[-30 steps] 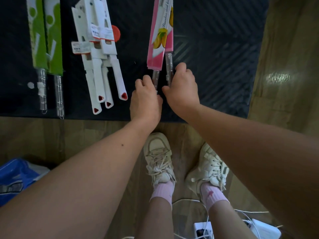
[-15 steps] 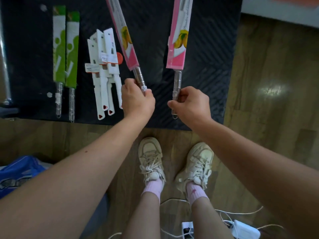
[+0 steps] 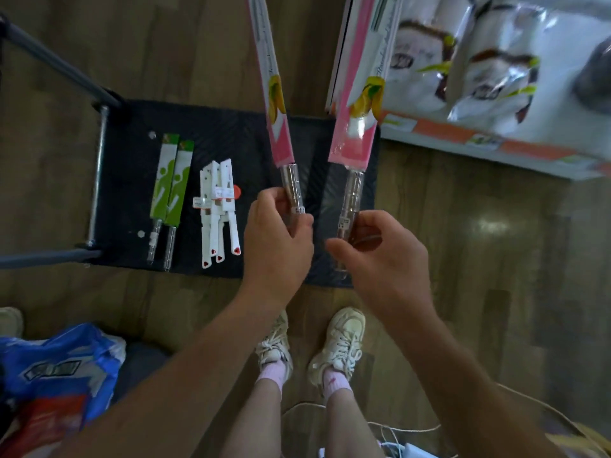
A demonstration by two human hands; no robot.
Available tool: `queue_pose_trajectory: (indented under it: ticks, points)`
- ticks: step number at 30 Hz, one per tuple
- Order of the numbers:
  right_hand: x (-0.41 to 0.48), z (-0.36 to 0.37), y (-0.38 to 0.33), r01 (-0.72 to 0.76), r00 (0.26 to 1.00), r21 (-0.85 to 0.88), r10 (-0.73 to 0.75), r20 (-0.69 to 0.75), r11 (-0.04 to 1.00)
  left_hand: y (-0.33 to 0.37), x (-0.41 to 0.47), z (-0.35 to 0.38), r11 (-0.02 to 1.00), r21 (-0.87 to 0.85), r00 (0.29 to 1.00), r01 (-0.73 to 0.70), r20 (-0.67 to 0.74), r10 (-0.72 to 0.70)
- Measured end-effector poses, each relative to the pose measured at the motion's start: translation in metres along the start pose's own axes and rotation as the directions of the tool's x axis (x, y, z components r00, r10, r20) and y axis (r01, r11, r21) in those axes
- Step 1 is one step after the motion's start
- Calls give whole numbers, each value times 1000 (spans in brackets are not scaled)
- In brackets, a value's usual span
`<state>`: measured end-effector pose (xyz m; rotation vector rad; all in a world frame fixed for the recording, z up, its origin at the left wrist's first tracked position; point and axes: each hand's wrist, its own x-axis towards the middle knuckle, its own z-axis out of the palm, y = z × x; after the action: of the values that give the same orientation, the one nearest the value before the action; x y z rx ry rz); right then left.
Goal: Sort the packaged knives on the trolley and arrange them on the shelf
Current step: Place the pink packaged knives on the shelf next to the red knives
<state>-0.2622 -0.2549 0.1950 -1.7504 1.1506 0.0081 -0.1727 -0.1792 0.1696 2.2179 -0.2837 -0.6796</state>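
Two pink-packaged knives are held above the trolley [image 3: 132, 153]. Left hand [image 3: 277, 246] grips the left knife [image 3: 274, 110] by its clear handle; right hand [image 3: 380, 259] pinches the right knife [image 3: 357, 127]. Green-packaged knives [image 3: 172, 183] and white-packaged knives [image 3: 220, 206], perhaps four, lie on the trolley. Shelf [image 3: 496, 140] is at upper right.

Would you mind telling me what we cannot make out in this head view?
Head view only:
1. Left pink pack and right pink pack: tops cut off by the top edge.
2. Left pink pack's handle end: hidden in the left hand.
3. White knives: labels too small to read; overlap hides the count.
4. Shelf bags: print blurred.
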Motion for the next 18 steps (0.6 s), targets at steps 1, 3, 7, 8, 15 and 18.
queue_pose_trajectory:
  ticks: [1, 3, 7, 8, 15, 18]
  points:
    - [-8, -13, -10, 19, 1000, -1, -19, -17, 1000, 15, -7, -9, 999, -12, 999, -33, -6, 33]
    - [-21, -38, -31, 45, 998, 9, -45, -48, 999, 45, -20, -26, 994, -23, 994, -107, -22, 106]
    - [-51, -88, -77, 38, 997, 129, -29, -73, 991, 101, -51, -58, 984, -50, 985, -174, -22, 173]
    - [-60, -101, -91, 51, 996, 151, -39, -77, 987, 117, -60, -67, 981, -65, 983, -183, -27, 181]
    - [-114, -167, -151, 94, 993, 209, -75, -94, 973, 200, -117, -114, 959, -160, 972, -234, -10, 236]
    - [-137, -194, -167, 146, 985, 185, -125, -122, 972, 229, -141, -130, 969, -171, 981, -181, 33, 189]
